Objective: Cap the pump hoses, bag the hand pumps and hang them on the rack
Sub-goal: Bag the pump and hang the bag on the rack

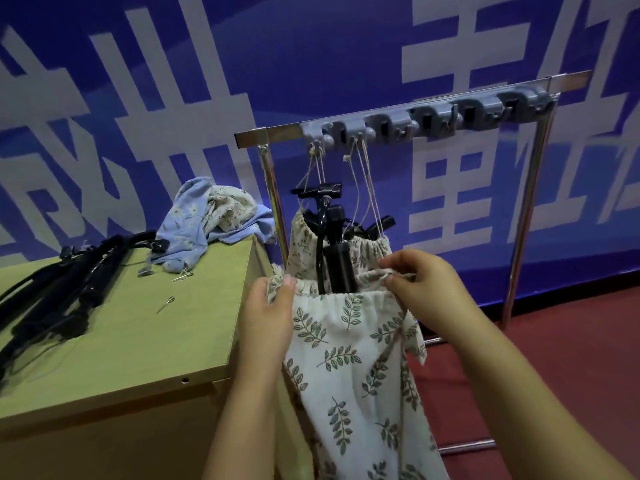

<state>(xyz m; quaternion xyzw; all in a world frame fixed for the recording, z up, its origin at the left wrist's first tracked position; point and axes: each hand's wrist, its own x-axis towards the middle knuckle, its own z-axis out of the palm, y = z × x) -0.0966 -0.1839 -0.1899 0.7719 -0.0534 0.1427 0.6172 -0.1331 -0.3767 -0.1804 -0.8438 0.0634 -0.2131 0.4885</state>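
Both my left hand (268, 311) and right hand (420, 289) pinch the leaf-print bag (349, 358) mouth; pump (337, 268) upright between them, rack hooks (415, 121) straight above.

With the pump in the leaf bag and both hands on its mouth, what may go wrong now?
1. The pump sticks out of the leaf-print bag, held only by the left hand and right hand at the rim; a weak grip may let it drop.
2. Its hose loops outside the mouth and may catch in the drawstring.
3. Hanging bags crowd the rack hooks; the strings may tangle.
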